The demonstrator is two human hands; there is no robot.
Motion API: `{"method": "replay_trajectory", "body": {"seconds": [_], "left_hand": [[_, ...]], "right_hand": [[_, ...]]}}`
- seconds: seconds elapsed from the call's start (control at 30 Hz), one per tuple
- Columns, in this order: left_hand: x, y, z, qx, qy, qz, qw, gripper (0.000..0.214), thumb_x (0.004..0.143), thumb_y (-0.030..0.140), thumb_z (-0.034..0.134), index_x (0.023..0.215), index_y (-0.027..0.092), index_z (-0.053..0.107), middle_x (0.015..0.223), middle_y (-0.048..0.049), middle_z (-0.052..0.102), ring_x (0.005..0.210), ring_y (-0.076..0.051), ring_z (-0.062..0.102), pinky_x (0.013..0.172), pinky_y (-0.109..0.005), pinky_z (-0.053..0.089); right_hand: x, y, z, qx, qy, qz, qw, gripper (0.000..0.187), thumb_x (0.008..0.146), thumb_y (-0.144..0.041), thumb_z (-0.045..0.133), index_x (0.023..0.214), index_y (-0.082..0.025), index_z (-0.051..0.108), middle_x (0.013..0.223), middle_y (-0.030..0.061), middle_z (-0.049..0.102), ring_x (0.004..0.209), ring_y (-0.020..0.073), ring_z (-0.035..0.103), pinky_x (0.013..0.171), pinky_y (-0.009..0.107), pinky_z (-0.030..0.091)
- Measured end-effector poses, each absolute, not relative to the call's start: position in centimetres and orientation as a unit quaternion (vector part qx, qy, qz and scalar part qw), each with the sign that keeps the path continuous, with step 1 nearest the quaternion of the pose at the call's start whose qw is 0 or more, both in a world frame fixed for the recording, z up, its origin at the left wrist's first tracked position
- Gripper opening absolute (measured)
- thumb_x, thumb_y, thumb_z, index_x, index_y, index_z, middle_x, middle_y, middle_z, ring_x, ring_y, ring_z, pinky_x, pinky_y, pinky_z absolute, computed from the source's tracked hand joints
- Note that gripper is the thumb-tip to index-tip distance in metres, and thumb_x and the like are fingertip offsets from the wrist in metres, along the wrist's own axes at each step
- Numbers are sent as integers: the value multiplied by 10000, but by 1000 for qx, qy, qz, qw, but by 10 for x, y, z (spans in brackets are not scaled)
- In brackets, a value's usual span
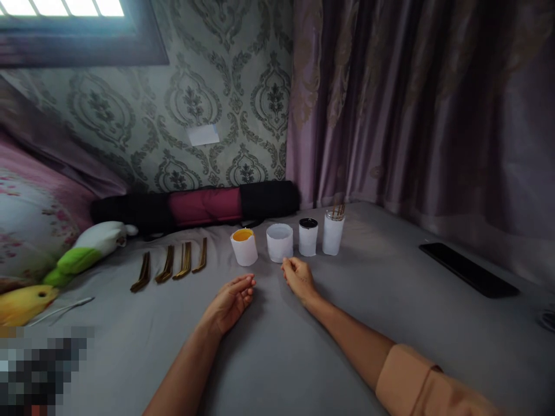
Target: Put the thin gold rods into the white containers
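Note:
My left hand (pixel 232 300) rests on the grey sheet (pixel 303 346), fingers loosely curled and apart, holding nothing. My right hand (pixel 298 277) lies just in front of a white cup (pixel 280 242), fingers curled inward with nothing visible in them. Several white cups stand in a row: one with a yellow-orange inside (pixel 244 247), the plain white one, one with a dark top (pixel 308 237), and a taller one holding thin sticks (pixel 333 232). Several gold-coloured utensils (pixel 171 267) lie side by side to the left of the cups.
A black and maroon rolled bundle (pixel 197 207) lies along the patterned wall. A green-white plush toy (pixel 89 247) and a yellow one (pixel 23 303) sit at the left beside a floral pillow. A black flat device (pixel 468 269) lies at the right, near the curtain.

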State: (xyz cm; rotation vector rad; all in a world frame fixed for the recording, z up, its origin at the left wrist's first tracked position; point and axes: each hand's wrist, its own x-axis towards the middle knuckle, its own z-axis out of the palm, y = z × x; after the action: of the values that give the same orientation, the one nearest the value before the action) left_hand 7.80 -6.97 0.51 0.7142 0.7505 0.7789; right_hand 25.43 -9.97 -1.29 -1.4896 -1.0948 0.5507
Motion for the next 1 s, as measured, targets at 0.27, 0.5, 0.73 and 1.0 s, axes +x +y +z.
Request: {"method": "replay_trajectory", "body": {"seconds": [0.27, 0.5, 0.73, 1.0], "left_hand": [[75, -64, 8, 338, 390, 381, 767, 126, 717, 58, 560, 833, 104, 547, 651, -21, 577, 473, -46, 534, 441, -138, 447], [73, -59, 12, 347, 430, 379, 743, 70, 721, 57, 550, 782, 90, 554, 621, -30, 579, 442, -47, 523, 417, -140, 432], [56, -42, 17, 392, 494, 399, 666, 67, 704, 51, 546, 754, 94, 536, 601, -28, 576, 430, -49, 508, 389, -139, 393], [36, -24, 11, 468, 525, 392, 593, 88, 663, 131, 586, 724, 108, 527, 611, -29, 573, 437, -55, 496, 383, -150, 359]], "right_hand": [[255, -99, -14, -633, -451, 247, 578, 341, 747, -453, 409, 615, -175, 554, 488, -3, 506, 448, 108, 452, 406, 202, 317], [255, -98, -15, -632, -461, 237, 576, 354, 760, -455, 392, 606, -175, 545, 474, -15, 482, 440, 99, 443, 421, 202, 318], [254, -100, -13, -634, -467, 246, 566, 405, 791, -472, 331, 604, -168, 521, 481, -13, 472, 433, 90, 436, 411, 186, 304], [254, -101, -11, -636, -469, 249, 560, 404, 786, -475, 340, 606, -162, 522, 478, -13, 473, 420, 87, 429, 402, 185, 291]]}}
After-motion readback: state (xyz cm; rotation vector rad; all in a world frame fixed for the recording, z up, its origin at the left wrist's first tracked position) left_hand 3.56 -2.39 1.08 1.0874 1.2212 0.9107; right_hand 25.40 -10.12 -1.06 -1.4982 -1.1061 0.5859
